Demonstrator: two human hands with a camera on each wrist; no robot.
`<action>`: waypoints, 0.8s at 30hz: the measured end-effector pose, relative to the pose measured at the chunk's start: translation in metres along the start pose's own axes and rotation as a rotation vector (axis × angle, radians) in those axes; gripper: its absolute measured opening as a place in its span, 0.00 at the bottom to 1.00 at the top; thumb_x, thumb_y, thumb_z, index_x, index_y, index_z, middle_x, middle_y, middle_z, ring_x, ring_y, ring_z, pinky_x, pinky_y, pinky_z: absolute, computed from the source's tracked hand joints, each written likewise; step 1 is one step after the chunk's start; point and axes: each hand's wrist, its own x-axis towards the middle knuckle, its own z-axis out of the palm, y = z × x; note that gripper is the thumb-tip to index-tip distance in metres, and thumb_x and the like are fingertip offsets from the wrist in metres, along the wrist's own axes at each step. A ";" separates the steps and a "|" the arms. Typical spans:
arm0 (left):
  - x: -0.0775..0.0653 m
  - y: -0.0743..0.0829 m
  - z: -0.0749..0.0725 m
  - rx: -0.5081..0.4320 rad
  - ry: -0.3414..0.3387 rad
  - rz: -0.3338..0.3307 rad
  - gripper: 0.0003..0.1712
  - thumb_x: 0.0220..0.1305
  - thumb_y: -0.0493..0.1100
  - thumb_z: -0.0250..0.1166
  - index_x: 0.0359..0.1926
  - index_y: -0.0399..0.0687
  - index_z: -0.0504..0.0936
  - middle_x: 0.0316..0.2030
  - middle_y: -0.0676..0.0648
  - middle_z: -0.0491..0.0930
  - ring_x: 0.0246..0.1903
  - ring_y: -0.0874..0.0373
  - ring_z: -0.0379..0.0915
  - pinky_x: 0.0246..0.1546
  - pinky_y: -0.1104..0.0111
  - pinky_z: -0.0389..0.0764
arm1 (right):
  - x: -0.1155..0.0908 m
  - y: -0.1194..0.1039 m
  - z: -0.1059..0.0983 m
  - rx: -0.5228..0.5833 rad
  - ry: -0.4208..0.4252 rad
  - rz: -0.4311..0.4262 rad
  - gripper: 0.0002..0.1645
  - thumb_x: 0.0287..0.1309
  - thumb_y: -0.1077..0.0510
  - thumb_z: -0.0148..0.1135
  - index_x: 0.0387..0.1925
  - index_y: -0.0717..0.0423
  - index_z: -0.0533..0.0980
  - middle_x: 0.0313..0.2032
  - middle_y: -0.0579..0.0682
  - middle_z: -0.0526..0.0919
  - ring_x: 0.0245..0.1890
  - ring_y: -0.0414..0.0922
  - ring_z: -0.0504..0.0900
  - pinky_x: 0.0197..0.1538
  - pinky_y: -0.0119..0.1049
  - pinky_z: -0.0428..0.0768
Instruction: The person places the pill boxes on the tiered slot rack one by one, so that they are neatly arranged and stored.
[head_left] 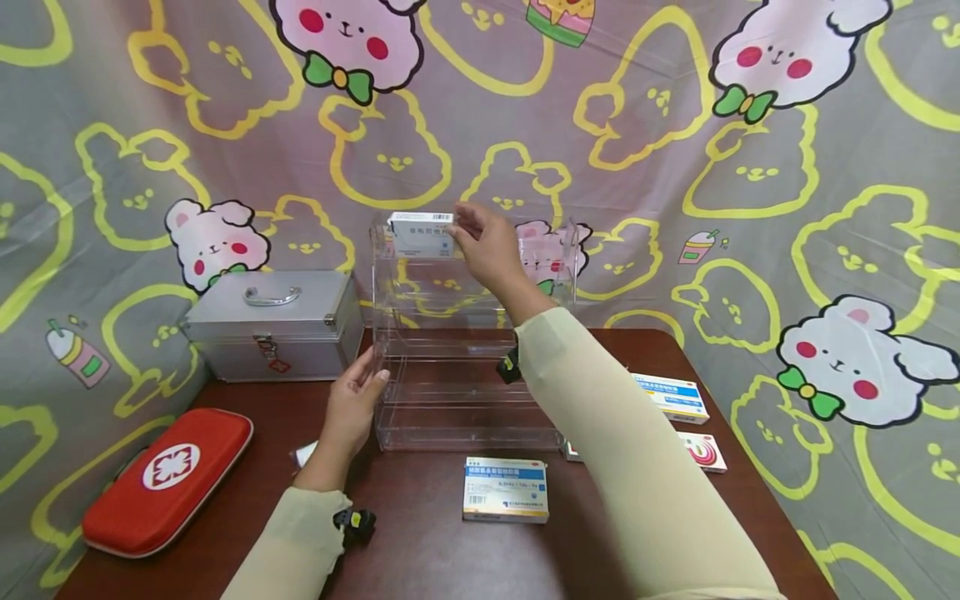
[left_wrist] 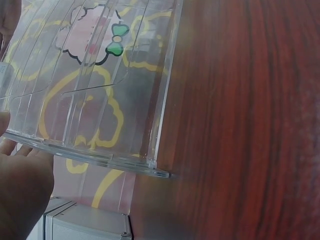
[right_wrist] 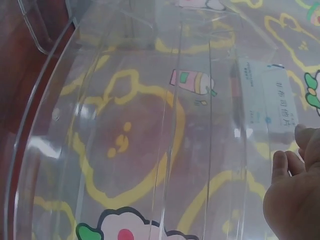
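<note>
A clear acrylic tiered display rack (head_left: 472, 437) stands upright on the table. My left hand (head_left: 352, 404) grips its left side panel, thumb in front and fingers behind; the left wrist view shows this hand (left_wrist: 25, 185) at the panel's edge. At the rack's top left, my right hand (head_left: 489, 250) pinches the right end of a white medicine box (head_left: 422, 237), which sits upright at the top tier. In the right wrist view the box (right_wrist: 267, 95) appears partly through clear plastic, with fingertips at its end. A blue-and-white medicine box (head_left: 506, 492) lies in front of the rack.
Behind the left hand stands a silver metal case (head_left: 273, 325). A red first-aid pouch (head_left: 168, 483) lies at the left. More medicine boxes, one blue and white (head_left: 670, 397) and one with a red swirl (head_left: 703, 452), lie at the right. A patterned curtain (head_left: 465, 108) hangs behind.
</note>
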 end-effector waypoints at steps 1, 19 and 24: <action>0.000 -0.001 0.000 -0.006 -0.001 0.001 0.35 0.80 0.28 0.59 0.83 0.33 0.62 0.82 0.34 0.62 0.83 0.43 0.56 0.79 0.73 0.68 | -0.003 0.001 -0.003 0.000 -0.002 0.001 0.27 0.77 0.58 0.67 0.72 0.59 0.78 0.68 0.56 0.84 0.68 0.50 0.85 0.68 0.32 0.85; 0.002 -0.007 0.001 0.002 -0.005 0.002 0.35 0.79 0.28 0.59 0.82 0.32 0.62 0.82 0.34 0.62 0.83 0.42 0.55 0.74 0.78 0.70 | -0.146 0.057 -0.105 -0.012 -0.285 -0.047 0.30 0.68 0.55 0.76 0.68 0.57 0.80 0.60 0.56 0.89 0.56 0.53 0.89 0.59 0.36 0.89; 0.001 -0.006 -0.001 0.000 0.010 0.030 0.35 0.79 0.28 0.60 0.82 0.30 0.63 0.80 0.29 0.62 0.82 0.38 0.55 0.72 0.81 0.72 | -0.195 0.080 -0.125 -0.033 -0.388 -0.033 0.31 0.65 0.57 0.79 0.67 0.54 0.81 0.59 0.52 0.90 0.55 0.50 0.89 0.61 0.46 0.90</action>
